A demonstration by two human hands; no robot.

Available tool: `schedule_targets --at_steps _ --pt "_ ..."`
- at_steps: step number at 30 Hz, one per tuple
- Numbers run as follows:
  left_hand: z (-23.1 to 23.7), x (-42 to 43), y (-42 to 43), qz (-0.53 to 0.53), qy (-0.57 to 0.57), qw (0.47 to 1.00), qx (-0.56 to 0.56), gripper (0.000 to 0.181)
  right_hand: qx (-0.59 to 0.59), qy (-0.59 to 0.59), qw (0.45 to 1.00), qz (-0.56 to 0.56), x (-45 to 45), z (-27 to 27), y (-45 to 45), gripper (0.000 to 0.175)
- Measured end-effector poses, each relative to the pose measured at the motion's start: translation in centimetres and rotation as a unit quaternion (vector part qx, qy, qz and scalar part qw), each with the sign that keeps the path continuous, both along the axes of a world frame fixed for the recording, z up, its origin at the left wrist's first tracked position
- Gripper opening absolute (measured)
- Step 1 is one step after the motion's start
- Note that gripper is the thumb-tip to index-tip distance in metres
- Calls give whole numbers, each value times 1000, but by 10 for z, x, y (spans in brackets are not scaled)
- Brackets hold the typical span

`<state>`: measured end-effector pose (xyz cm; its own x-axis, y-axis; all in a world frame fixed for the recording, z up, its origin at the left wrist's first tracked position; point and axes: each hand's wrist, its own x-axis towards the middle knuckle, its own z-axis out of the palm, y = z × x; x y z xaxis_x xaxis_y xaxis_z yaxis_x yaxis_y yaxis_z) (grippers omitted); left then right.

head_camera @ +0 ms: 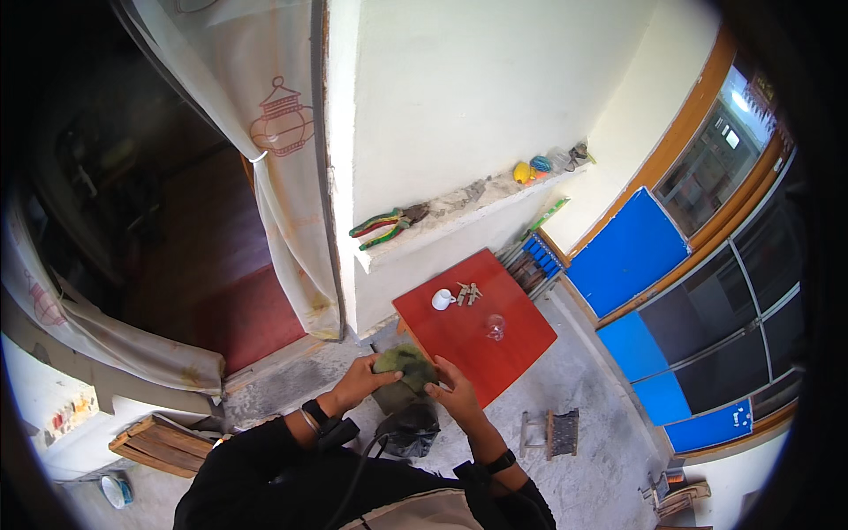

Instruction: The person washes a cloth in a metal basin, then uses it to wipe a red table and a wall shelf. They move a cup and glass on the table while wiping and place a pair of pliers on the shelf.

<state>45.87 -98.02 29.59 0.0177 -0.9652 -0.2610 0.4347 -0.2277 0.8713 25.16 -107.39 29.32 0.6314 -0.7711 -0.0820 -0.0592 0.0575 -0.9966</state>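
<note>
A crumpled olive-green cloth is held between both hands in front of my body. My left hand grips its left side, the thumb resting on top. My right hand holds its right edge between thumb and fingers. Just beyond the cloth stands a red table bearing a white mug, several small metal-looking pieces and a clear glass cup. Below the cloth, a black plastic bag is partly hidden by it.
Pliers with green and red handles lie on a wall ledge, with a yellow object farther along. A small stool stands on the floor at right. A curtained doorway opens at left, and a wooden crate sits lower left.
</note>
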Motion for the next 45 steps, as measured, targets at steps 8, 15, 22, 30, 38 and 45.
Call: schedule_targets --at_steps 8,15,22,30,38,45 --pt "36 36 -36 -172 -340 918 -111 35 123 -53 991 3 19 1 6 53" --pt "70 107 -127 196 -715 621 -253 34 193 -68 970 -133 -31 -15 25 51" --pt "43 132 -194 150 -829 510 -175 18 209 -63 936 -275 -85 -27 65 50" --pt "37 130 -215 104 -832 535 -107 15 222 -60 900 -370 -126 -44 99 52" --pt "72 141 -229 59 -716 694 -30 24 217 -84 897 -376 -138 -54 106 52" --pt "96 148 -179 51 -177 980 -77 18 207 -84 908 -355 -136 -50 104 51"
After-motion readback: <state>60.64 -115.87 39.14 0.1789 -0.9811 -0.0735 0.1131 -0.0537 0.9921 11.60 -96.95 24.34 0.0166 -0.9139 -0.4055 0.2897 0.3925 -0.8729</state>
